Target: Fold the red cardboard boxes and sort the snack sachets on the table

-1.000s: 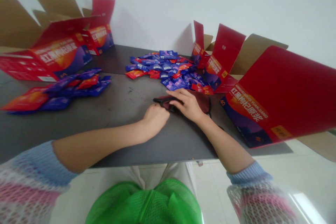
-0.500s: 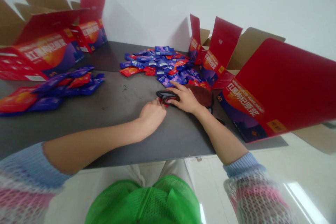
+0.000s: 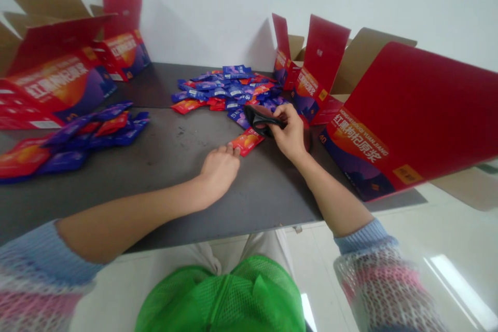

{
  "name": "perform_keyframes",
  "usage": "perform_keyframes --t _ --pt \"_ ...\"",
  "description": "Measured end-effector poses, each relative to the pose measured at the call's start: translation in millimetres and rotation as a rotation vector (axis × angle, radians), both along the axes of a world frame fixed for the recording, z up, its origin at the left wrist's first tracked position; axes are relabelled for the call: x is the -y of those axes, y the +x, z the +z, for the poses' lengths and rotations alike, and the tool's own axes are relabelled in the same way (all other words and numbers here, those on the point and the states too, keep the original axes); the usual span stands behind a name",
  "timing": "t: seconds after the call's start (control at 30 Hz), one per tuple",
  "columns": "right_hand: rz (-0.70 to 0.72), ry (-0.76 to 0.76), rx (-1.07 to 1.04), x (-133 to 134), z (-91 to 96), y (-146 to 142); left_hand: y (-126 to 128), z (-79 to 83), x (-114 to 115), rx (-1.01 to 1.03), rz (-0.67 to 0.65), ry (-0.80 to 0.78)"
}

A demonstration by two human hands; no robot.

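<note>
A red sachet (image 3: 248,141) with an orange print lies on the dark grey table. My left hand (image 3: 221,168) has its fingers curled at the sachet's left end and grips it there. Just to the right, my right hand (image 3: 289,132) pinches the black rim of a dark brown pouch-like piece (image 3: 257,116). Its rim bows open above the sachet's upper right end. Part of this brown piece is hidden behind my right hand, and its exact kind is unclear. Behind it spreads a heap of blue and red sachets (image 3: 233,88).
Open red cartons stand at the right, the nearest large one (image 3: 412,129) jutting past the table edge. More open cartons (image 3: 66,83) stand at the left, with a smaller stack of sachets (image 3: 93,132) in front. A white wall (image 3: 218,5) rises behind the table (image 3: 175,166).
My right hand has lifted the rim of the brown piece and turned from lying flat over it to pinching it. The red sachet, mostly covered before, now shows.
</note>
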State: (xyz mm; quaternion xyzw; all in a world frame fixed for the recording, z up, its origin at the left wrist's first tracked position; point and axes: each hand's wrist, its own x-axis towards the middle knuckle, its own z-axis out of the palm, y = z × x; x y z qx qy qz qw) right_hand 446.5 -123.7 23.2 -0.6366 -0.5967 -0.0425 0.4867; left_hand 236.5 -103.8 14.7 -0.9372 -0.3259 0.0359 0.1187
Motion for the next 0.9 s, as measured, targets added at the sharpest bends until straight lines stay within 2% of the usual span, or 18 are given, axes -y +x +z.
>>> perform_keyframes --t 0.13,0.23,0.3,0.4,0.6,0.73,0.8,0.9 --pt "0.132 -0.044 -0.012 5 0.2 -13 0 1.7 0 0.025 0.001 0.002" --pt "0.33 -0.212 0.142 4 -8.0 -21 0 4.2 1 0.032 -0.016 -0.035" --pt "0.393 -0.32 0.27 1 -12.4 -24 0 5.6 1 0.033 -0.034 -0.047" --pt "0.322 -0.388 0.362 -1 -13.2 -23 1 6.1 1 0.032 -0.035 -0.023" --pt "0.042 -0.466 0.402 -3 -7.0 -10 4 4.4 3 -0.028 -0.01 0.043" --pt "-0.128 -0.513 0.378 -6 -9.1 4 4 4.9 3 -0.05 -0.01 0.029" --pt "-0.167 -0.509 0.365 -7 -11.0 12 4 5.2 3 -0.049 -0.01 0.021" --pt "-0.141 -0.395 0.313 -8 -12.4 22 4 4.9 2 -0.046 -0.012 0.029"
